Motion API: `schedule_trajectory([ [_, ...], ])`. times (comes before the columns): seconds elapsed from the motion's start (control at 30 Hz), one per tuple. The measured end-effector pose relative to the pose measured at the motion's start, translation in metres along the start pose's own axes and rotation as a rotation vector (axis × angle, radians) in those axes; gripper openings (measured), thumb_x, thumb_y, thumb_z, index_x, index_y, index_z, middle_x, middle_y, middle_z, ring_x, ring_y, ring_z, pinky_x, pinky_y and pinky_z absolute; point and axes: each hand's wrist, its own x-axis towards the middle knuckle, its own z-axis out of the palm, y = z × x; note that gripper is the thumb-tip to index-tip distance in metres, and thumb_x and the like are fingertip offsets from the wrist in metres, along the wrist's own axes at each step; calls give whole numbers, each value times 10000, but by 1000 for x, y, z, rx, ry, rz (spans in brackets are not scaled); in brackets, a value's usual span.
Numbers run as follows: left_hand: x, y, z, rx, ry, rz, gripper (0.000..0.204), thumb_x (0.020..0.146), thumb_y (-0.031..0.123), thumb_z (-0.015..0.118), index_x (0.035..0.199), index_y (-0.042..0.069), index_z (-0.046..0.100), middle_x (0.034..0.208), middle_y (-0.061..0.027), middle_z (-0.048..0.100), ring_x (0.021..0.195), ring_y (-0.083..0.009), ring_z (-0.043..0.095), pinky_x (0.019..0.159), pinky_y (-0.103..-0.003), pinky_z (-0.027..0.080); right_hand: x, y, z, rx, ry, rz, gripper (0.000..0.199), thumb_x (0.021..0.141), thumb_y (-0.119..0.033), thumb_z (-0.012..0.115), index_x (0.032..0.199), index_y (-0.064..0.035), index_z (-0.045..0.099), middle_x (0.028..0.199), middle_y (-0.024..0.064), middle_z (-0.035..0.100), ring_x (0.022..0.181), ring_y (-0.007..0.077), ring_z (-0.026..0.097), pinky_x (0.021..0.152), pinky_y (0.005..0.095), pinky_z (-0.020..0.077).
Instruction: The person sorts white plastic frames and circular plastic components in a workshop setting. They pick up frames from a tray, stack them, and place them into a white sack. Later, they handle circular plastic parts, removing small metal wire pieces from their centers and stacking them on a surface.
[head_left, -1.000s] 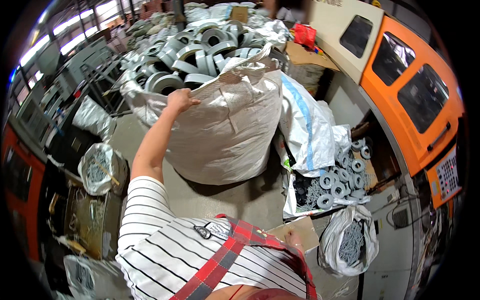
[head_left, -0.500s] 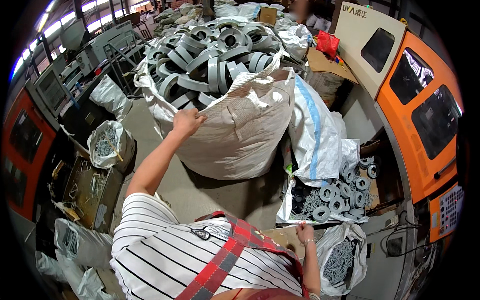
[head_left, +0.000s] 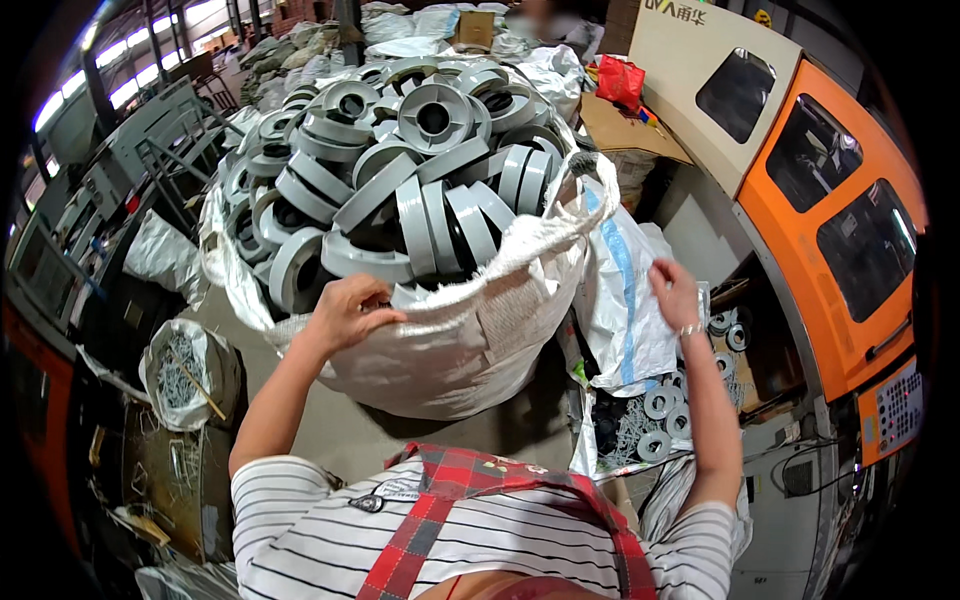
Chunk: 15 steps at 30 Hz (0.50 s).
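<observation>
- In front of the person, the left hand (head_left: 345, 312) pinches the rim of a big woven sack (head_left: 470, 340) heaped with grey plastic reels (head_left: 400, 190).
- The right hand (head_left: 675, 295), fingers curled, grips a smaller white sack (head_left: 625, 300) beside it.
- The big sack is likely heavy and its cloth floppy; the rim seems the best hold.

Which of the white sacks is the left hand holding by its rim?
The left hand grips the big round sack heaped with grey spools; the right hand touches the blue-striped one.

Black-and-white striped short-sleeved shirt (head_left: 330, 535), red checked apron straps (head_left: 450, 490), thin bracelet (head_left: 688, 329) on right wrist
</observation>
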Motion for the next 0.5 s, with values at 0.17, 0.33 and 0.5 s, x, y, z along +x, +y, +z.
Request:
schedule_trajectory([
  [0.17, 59, -7, -42, 409, 160, 216, 708, 641, 307, 809, 1222, 57, 490, 1258, -175, 454, 1175, -365, 420, 968, -444, 358, 155, -16, 27, 159, -51, 188, 237, 804, -209, 632, 890, 11, 660, 685, 62, 631, 562, 115, 584, 480, 250, 487],
  [0.33, 105, -49, -35, 404, -157, -76, 966, 665, 434, 755, 1444, 167, 250, 1461, -261, 169, 1357, -436, 155, 1091, -495, 180, 291, -12, 81, -241, -132, -10, 339, 753, -338, 622, 837, -13, 670, 796, 176, 658, 746, 310, 632, 735, 370, 491],
  [0.5, 175, -61, -18, 368, -219, -270, 1026, 631, 275, 737, 1467, 242, 144, 1448, -329, 133, 1345, -472, 162, 1092, -487, 174, 374, 30, 148, -518, -226, -66, 448, 762, -421, 594, 831, 14, 677, 888, 234, 647, 859, 362, 626, 789, 415, 485],
])
